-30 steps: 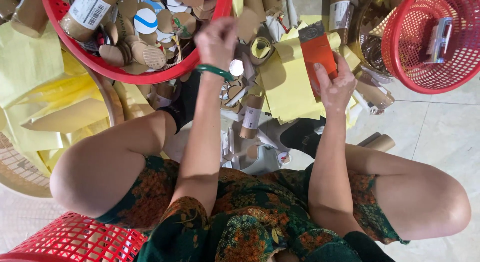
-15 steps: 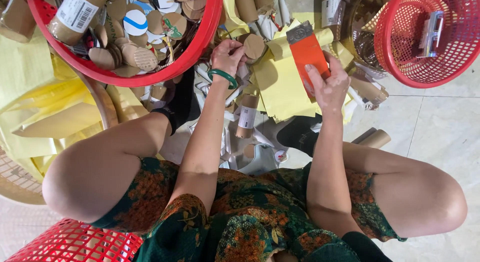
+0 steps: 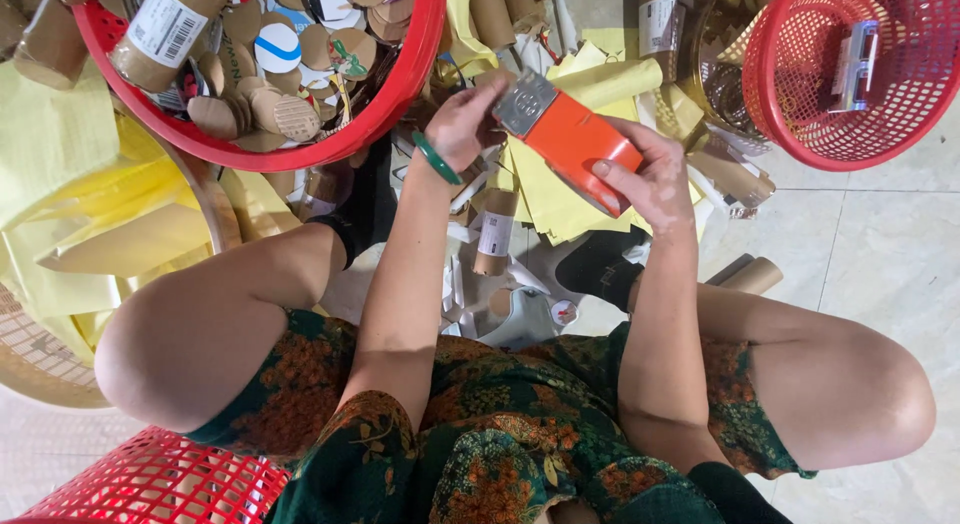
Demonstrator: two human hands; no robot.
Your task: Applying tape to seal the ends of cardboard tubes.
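My right hand (image 3: 650,179) grips an orange handheld tool with a grey metal head (image 3: 566,136), held above the pile on the floor. My left hand (image 3: 466,122), with a green bangle on its wrist, touches the tool's grey head with its fingers curled on it. Under both hands lie yellow paper sheets (image 3: 560,199) and brown cardboard tubes (image 3: 495,229). I sit low with both knees spread, wearing a green and orange flowered garment.
A big red basket (image 3: 330,144) full of brown tubes and round cardboard discs stands at the upper left. A smaller red mesh basket (image 3: 790,124) stands at the upper right. Yellow sheets (image 3: 60,164) pile at left. A red plastic stool (image 3: 150,479) is under me.
My left hand has come down from the big red basket to the orange tool. The right hand has tilted the tool and brought it closer to me.
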